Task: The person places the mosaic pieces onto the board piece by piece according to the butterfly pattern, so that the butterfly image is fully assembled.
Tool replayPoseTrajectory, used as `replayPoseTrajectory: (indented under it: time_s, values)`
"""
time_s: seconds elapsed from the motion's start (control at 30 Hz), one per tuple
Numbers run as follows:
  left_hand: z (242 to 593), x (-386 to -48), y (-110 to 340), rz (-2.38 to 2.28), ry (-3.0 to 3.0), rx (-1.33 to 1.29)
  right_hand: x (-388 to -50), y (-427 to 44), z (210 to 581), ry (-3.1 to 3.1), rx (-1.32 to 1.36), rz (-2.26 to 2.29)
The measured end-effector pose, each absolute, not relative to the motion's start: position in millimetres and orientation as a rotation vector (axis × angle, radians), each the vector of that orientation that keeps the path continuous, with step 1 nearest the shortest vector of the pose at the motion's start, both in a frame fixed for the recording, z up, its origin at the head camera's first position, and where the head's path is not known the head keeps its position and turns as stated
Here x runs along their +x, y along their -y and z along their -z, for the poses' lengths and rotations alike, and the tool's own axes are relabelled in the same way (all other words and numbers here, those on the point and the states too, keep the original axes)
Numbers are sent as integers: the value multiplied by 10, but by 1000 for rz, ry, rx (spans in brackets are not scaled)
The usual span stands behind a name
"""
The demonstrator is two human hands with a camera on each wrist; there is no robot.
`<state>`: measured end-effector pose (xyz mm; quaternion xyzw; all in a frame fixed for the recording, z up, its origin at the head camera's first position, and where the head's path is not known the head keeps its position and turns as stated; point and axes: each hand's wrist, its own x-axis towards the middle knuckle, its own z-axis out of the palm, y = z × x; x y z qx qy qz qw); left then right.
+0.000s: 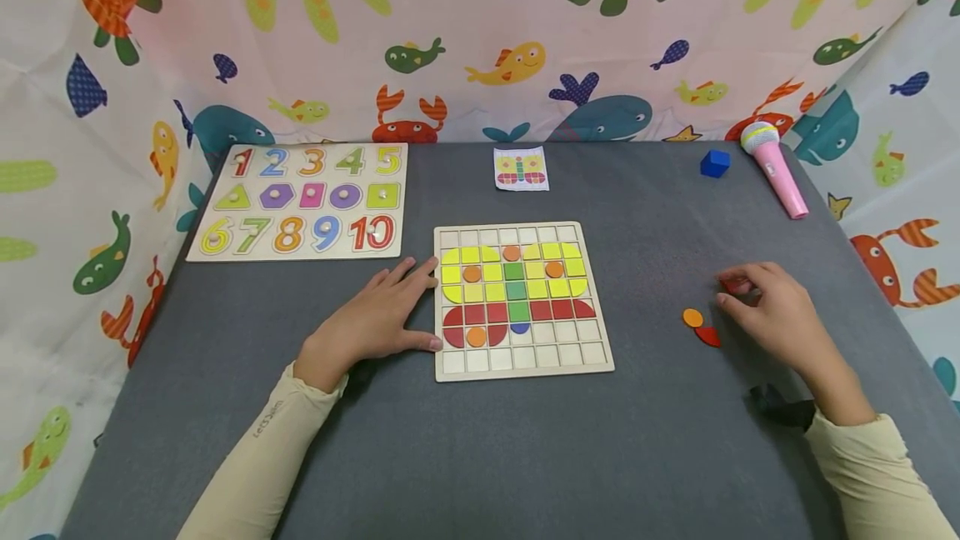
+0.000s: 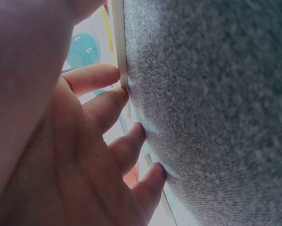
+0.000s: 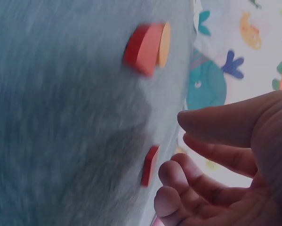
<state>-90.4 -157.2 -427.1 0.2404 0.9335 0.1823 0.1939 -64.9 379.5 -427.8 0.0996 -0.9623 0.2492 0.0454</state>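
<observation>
On the table lies a wooden grid board [image 1: 525, 376], partly filled with yellow, red, green, orange and blue pieces. My left hand [image 1: 371, 319] is at its left edge, thumb and fingers spread; in the left wrist view, fingertips touch the board's side and the table. To the right of the board, my right hand [image 1: 783, 323] hovers over a red piece [image 1: 737, 284]. The right wrist view shows that red piece [image 3: 150, 165] on the table, apart from the loosely bent fingers. Nearby lie an orange disc [image 1: 692, 318] and a red rounded piece [image 1: 707, 337].
A number-and-shape puzzle board [image 1: 300, 177] lies at the back left. Behind the grid board is a small picture card [image 1: 521, 169] with a butterfly-like pattern. A blue cube [image 1: 715, 162] and a pink toy microphone [image 1: 776, 172] are at the back right. Printed cloth borders the table.
</observation>
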Motion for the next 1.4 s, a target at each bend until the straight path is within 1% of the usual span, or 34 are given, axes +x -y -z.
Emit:
replayPoseTrajectory:
  time_s: [0.17,0.43,0.63,0.83,1.1,1.27,1.4]
  values:
    - [4278,-904,1567,-514,-2614,668,-702,-3938,4303,3033,170,-742]
    - [4290,-906,1580,-505,-2617,676,-764,-4041,4380,3033,196,-713]
    - [4286,-904,1578,-504,-2615,681,-819,-4047,4354,3068,208,-702]
    - [4273,-904,1574,-499,-2611,667,-844,-4011,4314,3095,162,-770]
    - [4267,-908,1574,-503,-2616,667,-843,-3823,4232,3025,215,-1013]
    - [4266,-904,1579,-505,-2620,669,-856,-3595,4161,2984,268,-1238]
    - [4258,-899,1575,-507,-2611,670,-866,-3384,4143,2966,327,-1267]
